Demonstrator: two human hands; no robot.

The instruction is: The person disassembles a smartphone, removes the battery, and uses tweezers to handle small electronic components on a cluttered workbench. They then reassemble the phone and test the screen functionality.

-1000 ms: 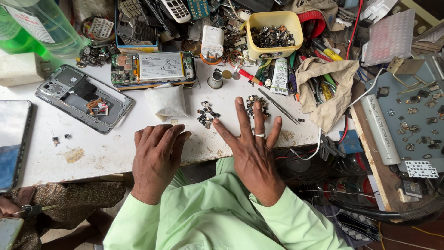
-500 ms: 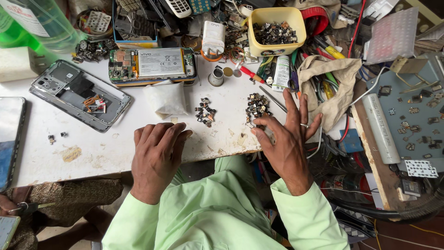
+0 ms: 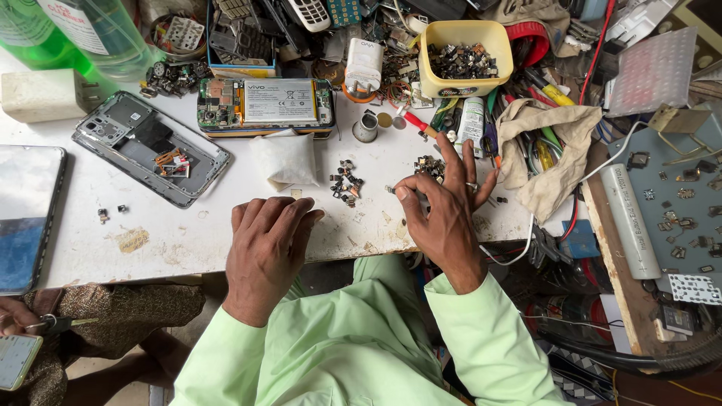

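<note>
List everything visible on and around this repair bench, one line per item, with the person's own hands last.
opened phone: 1, battery and board exposed, top centre of the white table
phone back frame: 1, grey, left of centre, tilted
tablet: 1, dark screen, far left edge
yellow tub: 1, full of small dark parts, top right of centre
white pouch: 1, below the opened phone
small parts pile: 1, dark, table centre
second parts pile: 1, dark, beside the right fingertips
green bottle: 1, top left
beige cloth: 1, right table edge
white tube: 1, on the right side shelf
left hand: flat on the table, grip empty
right hand: ring on one finger, fingertips pinched together; whether they hold a part is unclear
</note>
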